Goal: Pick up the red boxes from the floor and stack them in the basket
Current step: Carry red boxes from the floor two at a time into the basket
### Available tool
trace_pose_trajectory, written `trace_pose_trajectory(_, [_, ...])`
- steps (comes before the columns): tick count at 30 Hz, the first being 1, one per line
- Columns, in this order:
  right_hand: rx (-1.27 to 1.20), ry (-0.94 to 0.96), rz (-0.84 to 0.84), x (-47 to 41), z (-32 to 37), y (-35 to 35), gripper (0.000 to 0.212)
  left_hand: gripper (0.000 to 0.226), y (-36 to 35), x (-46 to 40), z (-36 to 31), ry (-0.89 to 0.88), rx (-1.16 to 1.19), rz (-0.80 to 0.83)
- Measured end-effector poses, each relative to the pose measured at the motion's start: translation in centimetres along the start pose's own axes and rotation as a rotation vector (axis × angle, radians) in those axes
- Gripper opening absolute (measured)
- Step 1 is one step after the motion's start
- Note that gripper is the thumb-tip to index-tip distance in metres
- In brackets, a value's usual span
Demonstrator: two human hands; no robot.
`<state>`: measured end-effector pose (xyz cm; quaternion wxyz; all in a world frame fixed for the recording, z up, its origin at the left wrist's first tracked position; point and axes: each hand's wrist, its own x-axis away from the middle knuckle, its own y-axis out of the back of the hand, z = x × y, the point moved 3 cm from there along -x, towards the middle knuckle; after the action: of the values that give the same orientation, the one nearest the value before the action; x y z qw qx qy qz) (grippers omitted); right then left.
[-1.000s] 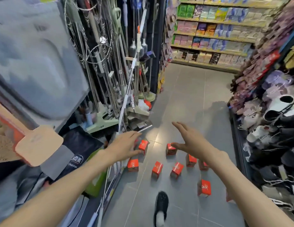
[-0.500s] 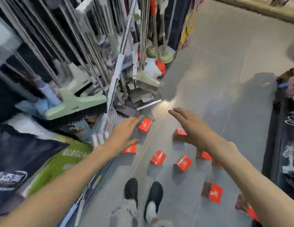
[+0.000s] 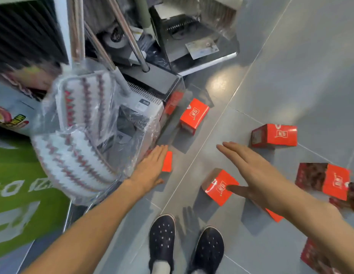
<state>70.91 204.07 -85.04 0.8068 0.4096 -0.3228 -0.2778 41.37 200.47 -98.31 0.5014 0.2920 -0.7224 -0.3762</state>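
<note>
Red boxes lie scattered on the grey tiled floor (image 3: 290,76), none lifted. One box (image 3: 220,186) sits on the floor just below the right hand (image 3: 257,175); the thumb overlaps its top face in the view, contact not certain. Right hand: fingers straight, spread, palm down, grasping nothing. A second box (image 3: 194,115) stands farther off, left of centre, beside the wrapped goods. A third (image 3: 275,135) lies far right of the right fingertips, apart from them. A fourth (image 3: 330,182) lies right, partly dark-printed; another (image 3: 314,258) is at the near right edge, blurred. A small red box (image 3: 167,162) shows just right of the left hand (image 3: 150,171), partly hidden by it. Left hand: flat, fingers extended, holding nothing. Near centre, two dark shoes (image 3: 162,238). Left: plastic-wrapped mop heads (image 3: 79,135) and metal poles (image 3: 128,36). No basket in view.
</note>
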Motion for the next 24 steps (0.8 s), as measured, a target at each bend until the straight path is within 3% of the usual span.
trace_pose_trajectory(3, [0.003, 0.009, 0.022, -0.3, -1.9, -4.7, 0.112, 0.121, -4.9, -3.0, 1.5, 0.102, -0.167, 0.083])
trace_pose_trajectory(6, [-0.014, 0.005, 0.049, -0.4, -2.7, -7.2, 0.11, 0.095, -6.7, -4.8, 2.7, 0.184, -0.213, 0.0])
trace_pose_trajectory(10, [0.031, -0.009, 0.108, 0.2, -3.4, -7.7, 0.112, 0.07, -5.2, -4.5, 2.4, 0.059, -0.171, -0.122])
trace_pose_trajectory(16, [0.078, 0.042, 0.282, 1.5, -4.2, -7.4, 0.117, 0.105, 0.4, 0.9, -1.0, -0.067, 0.044, -0.085])
trace_pose_trajectory(24, [0.283, 0.173, 0.412, -0.6, -8.6, -15.7, 0.12, 0.1, -1.4, 3.1, -2.6, -0.066, 0.31, -0.076])
